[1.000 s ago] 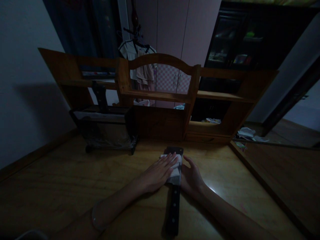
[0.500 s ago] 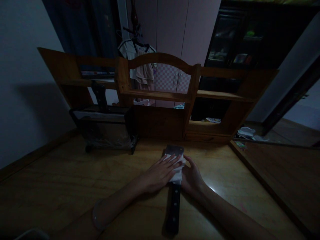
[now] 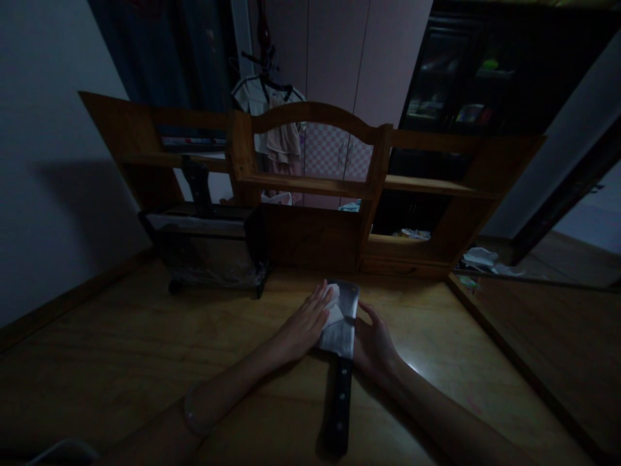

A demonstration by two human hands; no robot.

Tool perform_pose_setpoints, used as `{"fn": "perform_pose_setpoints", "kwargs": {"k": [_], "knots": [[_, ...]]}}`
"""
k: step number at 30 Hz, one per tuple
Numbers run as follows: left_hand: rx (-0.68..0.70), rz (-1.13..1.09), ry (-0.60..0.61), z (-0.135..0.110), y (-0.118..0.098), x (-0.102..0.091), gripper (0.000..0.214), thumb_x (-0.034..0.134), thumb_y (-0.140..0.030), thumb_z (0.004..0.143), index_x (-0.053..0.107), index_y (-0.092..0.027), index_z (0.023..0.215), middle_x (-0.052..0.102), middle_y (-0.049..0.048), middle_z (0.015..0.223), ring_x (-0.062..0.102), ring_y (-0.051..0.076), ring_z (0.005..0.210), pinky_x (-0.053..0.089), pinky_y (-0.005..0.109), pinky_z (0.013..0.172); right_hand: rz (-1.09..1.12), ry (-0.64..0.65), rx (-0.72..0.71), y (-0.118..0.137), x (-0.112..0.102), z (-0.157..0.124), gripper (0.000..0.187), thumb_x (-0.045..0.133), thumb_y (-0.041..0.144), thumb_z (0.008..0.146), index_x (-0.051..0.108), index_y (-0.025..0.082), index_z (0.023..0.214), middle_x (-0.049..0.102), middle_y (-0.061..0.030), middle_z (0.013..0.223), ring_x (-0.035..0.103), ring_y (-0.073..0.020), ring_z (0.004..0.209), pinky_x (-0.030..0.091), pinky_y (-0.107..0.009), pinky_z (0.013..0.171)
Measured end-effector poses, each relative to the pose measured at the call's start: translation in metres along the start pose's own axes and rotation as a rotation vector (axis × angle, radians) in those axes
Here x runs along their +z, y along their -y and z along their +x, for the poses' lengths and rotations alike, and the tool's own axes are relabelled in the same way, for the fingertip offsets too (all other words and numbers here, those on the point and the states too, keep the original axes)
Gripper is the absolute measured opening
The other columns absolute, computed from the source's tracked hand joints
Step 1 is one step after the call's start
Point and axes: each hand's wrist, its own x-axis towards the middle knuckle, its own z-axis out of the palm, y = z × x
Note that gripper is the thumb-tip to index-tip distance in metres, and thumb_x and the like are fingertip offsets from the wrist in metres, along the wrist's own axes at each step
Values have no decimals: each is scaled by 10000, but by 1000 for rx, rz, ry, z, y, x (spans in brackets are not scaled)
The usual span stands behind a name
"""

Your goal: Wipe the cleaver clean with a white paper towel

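A cleaver with a broad metal blade and a black riveted handle lies with its handle toward me. My left hand presses a folded white tissue against the left part of the blade, fingers stretched forward over it. At the blade's right edge is my right hand, its thumb by the upper corner and its other fingers mostly hidden beneath or behind the blade. The cleaver's handle is untouched by either hand.
A dark knife block, partly wrapped in clear plastic, stands at the back left with a black-handled knife in it. A wooden shelf unit closes off the back of the table. A raised wooden edge runs along the right.
My left hand has slid left with the tissue, from across the blade to its left side, baring more metal. The right hand stays at the blade's right edge.
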Motion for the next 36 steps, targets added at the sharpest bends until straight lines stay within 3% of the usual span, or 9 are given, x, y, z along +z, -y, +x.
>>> {"fn": "perform_pose_setpoints", "kwargs": {"k": [4,9,12,17,21,24,31,36], "knots": [[-33,64,-41,-2,-8,0,525,150,-390,1067,135,-265,1577,19,-4,1640,11,170,1506,148,420,1244,26,-11,17,0,1,0,390,475,425,925,642,134,1123,744,-110,960,704,-272,916,534,-438,854],[144,204,100,-12,-42,-6,504,185,-357,1066,174,-308,1568,118,-34,1632,73,165,1507,91,428,1249,69,-67,9,1,-6,1,336,510,398,911,648,132,1064,742,-105,925,702,-266,925,537,-425,852],[187,218,154,-15,-50,-10,507,207,-348,1063,185,-296,1567,121,-24,1631,84,174,1507,112,423,1244,78,-133,20,1,-8,2,303,500,391,916,657,144,994,742,-99,868,706,-263,907,542,-420,837],[246,181,204,-13,-42,-15,509,231,-376,1063,190,-310,1566,97,-23,1631,100,174,1505,102,401,1244,58,-247,22,3,-5,1,317,501,405,914,669,140,963,727,-77,763,714,-250,791,550,-407,805],[298,145,268,-10,-40,-21,514,228,-395,1064,146,-337,1568,86,-38,1629,68,175,1507,83,415,1241,40,-176,45,3,-5,-1,363,473,411,924,674,113,981,737,-100,826,713,-239,764,552,-391,793],[330,111,325,-6,-39,-27,487,277,-408,1056,220,-401,1539,80,-83,1622,52,191,1507,90,448,1238,27,-137,58,3,-5,-1,401,490,431,908,668,98,1041,742,-130,910,715,-254,829,550,-393,800],[391,-40,403,2,-32,-40,400,315,-379,1053,427,-483,1424,175,-143,1589,150,204,1495,110,469,1234,22,-197,44,2,-5,2,384,502,438,900,666,111,1017,742,-121,842,712,-283,852,550,-441,804],[400,-70,372,2,-28,-37,389,424,-381,1029,490,-407,1411,268,-75,1582,197,216,1486,106,461,1231,14,-206,23,2,-5,1,354,509,416,894,670,109,961,735,-116,800,712,-282,802,558,-440,773]]}}
